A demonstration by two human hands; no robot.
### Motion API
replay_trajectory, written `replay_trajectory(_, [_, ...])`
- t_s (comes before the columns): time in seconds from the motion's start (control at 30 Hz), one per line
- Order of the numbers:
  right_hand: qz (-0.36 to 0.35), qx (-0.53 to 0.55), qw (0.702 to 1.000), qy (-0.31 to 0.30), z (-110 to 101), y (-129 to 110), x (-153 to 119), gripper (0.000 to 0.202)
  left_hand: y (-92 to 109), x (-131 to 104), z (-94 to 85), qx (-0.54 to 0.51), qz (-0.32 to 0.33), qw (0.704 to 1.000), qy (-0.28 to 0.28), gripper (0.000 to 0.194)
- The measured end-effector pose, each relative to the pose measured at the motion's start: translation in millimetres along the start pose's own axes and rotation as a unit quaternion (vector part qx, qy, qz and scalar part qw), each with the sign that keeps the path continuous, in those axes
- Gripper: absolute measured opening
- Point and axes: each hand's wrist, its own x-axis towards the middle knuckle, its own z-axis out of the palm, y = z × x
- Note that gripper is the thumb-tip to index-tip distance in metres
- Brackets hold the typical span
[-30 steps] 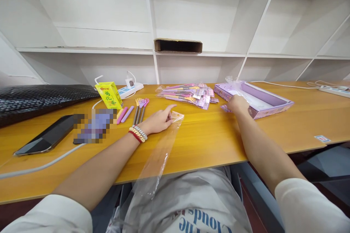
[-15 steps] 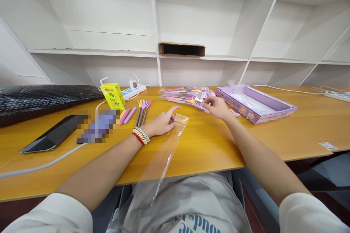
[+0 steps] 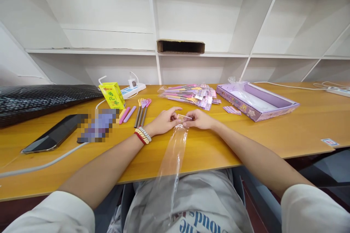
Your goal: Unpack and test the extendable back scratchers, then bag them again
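Observation:
A long clear plastic bag (image 3: 173, 153) hangs from my hands over the table's front edge onto my lap. Its top end is pinched on the left by my left hand (image 3: 163, 121), which wears bracelets at the wrist. My right hand (image 3: 201, 119) grips the other side of that same end, fingers closed. Left of my hands lie several back scratchers (image 3: 142, 107) with grey shafts and yellow, purple and pink claw heads. Beside them are a few pink, purple and yellow handles (image 3: 129, 114). Beyond my hands is a pile of packed back scratchers (image 3: 191, 94).
A purple open box (image 3: 257, 113) stands right, with small printed cards (image 3: 232, 110) beside it. On the left are a yellow drink carton (image 3: 112, 95), a black phone (image 3: 53, 134), a blurred-out phone (image 3: 100, 125), a power strip (image 3: 133, 90) and a white cable (image 3: 49, 164). White shelves rise behind.
My right hand has moved left and towards me, from beside the packed pile to the bag's top end, and now grips it. The bag now hangs straighter between both hands.

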Motion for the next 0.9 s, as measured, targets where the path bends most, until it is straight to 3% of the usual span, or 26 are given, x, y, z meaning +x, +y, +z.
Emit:
replay_trajectory(0.3, [-0.014, -0.058, 0.998, 0.027, 1, 1, 1, 0.025, -2, 1, 2.3, -0.040, -0.009, 0.999, -0.007, 0.053])
replay_trajectory(0.57, [-0.079, 0.117, 0.990, 0.001, 3, -3, -3, 0.036, -4, 1, 2.0, -0.075, -0.010, 0.997, -0.020, 0.058])
replay_trajectory(0.7, [-0.067, 0.030, 0.997, -0.017, -3, -4, -6, 0.031, 0, 0, 4.6, -0.092, -0.019, 0.995, -0.034, 0.066])
replay_trajectory(0.8, [-0.057, -0.025, 0.997, 0.046, -17, -3, -8, 0.033, -1, 2, 4.4, -0.124, -0.034, 0.992, 0.001, 0.068])
replay_trajectory(0.9, [-0.055, -0.056, 0.973, 0.219, -43, 1, -13, 0.033, -10, 6, -2.6, -0.159, -0.069, 0.981, 0.081, 0.059])
